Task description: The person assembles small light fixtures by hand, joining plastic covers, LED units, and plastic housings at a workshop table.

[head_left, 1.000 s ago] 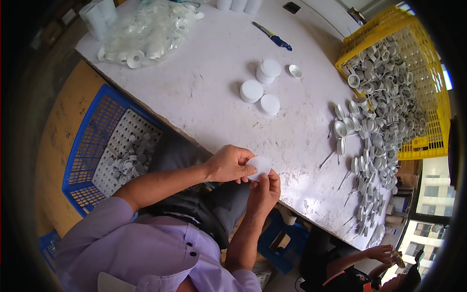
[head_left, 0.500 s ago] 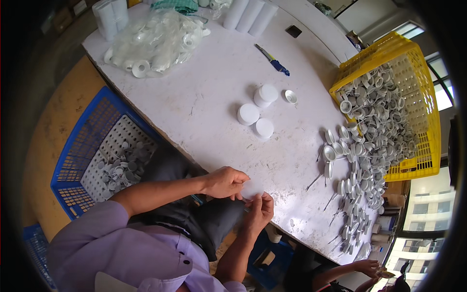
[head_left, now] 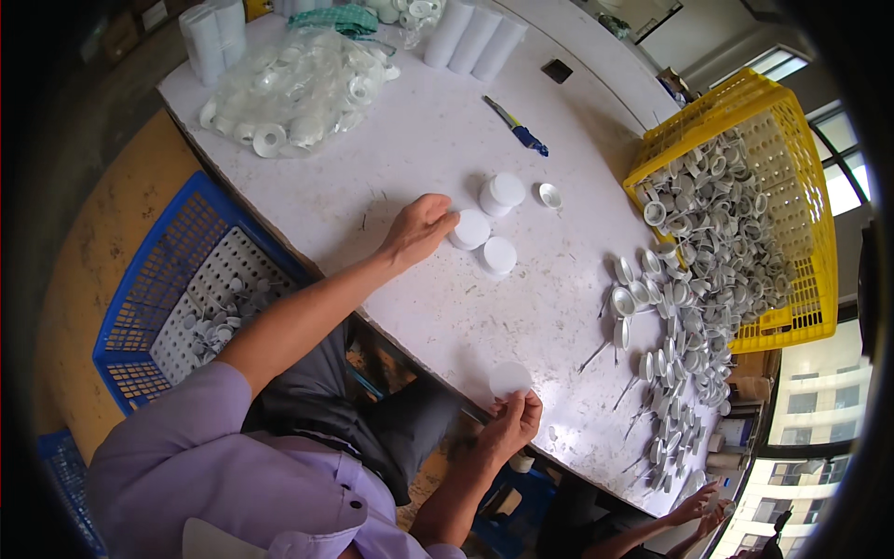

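Between the fingertips of my right hand, near the table's front edge, is a thin, see-through white disc. My left hand reaches out over the table, its fingers bent and apart, with nothing visible in them. Its fingertips are at the left side of a short stack of white discs; whether they touch it I cannot tell. Two similar stacks stand close by, a taller white stack behind and another white stack nearer to me. A small white cup-shaped cap lies to their right.
A yellow basket lies tipped at the right, many grey-white caps with stems spilling out. Farther back are a cutter knife, a bag of white parts and white rolls. A blue basket stands left; another person's hands show lower right.
My left hand has let go of the disc and moved up and forward to the stacks. The right hand keeps the disc and has shifted slightly right.
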`<state>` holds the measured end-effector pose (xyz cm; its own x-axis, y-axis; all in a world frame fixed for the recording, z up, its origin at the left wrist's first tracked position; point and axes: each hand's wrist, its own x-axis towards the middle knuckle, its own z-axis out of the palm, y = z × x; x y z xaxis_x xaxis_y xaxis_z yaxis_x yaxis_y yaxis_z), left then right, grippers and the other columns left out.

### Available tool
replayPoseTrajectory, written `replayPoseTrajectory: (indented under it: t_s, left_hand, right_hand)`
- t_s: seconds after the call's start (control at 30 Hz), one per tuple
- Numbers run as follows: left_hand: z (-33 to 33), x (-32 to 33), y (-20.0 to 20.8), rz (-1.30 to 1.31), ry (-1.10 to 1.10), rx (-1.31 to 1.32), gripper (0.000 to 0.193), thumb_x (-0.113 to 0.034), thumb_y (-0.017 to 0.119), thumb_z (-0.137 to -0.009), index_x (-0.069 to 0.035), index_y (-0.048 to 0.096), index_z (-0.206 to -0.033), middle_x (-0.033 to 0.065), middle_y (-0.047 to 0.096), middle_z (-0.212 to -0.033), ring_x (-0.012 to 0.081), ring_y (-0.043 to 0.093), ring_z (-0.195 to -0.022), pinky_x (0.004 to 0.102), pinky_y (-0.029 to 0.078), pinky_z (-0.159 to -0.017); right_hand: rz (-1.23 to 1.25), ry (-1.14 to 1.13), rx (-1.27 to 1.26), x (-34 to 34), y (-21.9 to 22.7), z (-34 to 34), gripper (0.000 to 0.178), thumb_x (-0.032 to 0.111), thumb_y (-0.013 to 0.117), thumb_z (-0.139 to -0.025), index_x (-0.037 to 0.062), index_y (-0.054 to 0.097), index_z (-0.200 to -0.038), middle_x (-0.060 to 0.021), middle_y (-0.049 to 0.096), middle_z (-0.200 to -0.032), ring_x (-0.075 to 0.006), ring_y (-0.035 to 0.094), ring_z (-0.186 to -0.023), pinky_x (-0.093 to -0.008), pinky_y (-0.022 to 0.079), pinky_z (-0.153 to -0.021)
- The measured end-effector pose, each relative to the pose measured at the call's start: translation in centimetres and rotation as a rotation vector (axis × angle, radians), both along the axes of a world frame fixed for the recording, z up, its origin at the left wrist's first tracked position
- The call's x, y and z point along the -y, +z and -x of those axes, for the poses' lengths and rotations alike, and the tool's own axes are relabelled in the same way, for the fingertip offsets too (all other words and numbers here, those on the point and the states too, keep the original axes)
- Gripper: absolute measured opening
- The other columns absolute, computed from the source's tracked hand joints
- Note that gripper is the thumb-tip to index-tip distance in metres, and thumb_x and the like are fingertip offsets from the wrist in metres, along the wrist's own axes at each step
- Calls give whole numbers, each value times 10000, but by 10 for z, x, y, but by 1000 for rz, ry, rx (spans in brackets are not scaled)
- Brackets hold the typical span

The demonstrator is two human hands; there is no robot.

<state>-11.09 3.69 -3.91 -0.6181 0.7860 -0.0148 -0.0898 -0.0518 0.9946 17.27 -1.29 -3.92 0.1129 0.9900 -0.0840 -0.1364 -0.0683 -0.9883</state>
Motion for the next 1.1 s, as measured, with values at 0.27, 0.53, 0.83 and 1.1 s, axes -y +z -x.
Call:
replayPoseTrajectory:
  t_s: [0.27,0.53,0.83,1.1]
  left_hand:
    - [16,-50,11,269,-131,-449,497,-350,566,-841,28,515,-1160,212,560,-1155,276,535,-1102,341,442,-895]
    - [11,-64,23,578,-259,-557,436,-327,580,-792,-21,572,-1102,185,607,-1087,293,577,-1033,362,457,-886]
    - [-6,-71,16,585,-337,-562,400,-279,625,-762,-38,595,-1081,162,605,-1104,271,577,-1037,349,454,-902]
    - [-48,-41,44,275,-200,-565,359,-240,651,-773,-26,603,-1057,153,634,-1034,231,627,-908,313,494,-790]
  right_hand:
    - [-53,-43,-60,5,-2,-10,86,103,564,-884,22,545,-906,-52,581,-746,-79,481,-572,-190,387,-515]
    - [-73,-75,-47,5,-8,-22,80,81,545,-892,3,545,-879,-65,578,-717,-74,482,-561,-185,396,-513]
    - [-86,-66,-81,7,-10,-26,69,81,549,-887,13,537,-891,-55,564,-720,-83,471,-555,-190,385,-511]
    - [-128,-68,-88,16,-6,-43,78,96,559,-886,22,540,-904,-53,574,-749,-81,478,-556,-181,378,-505]
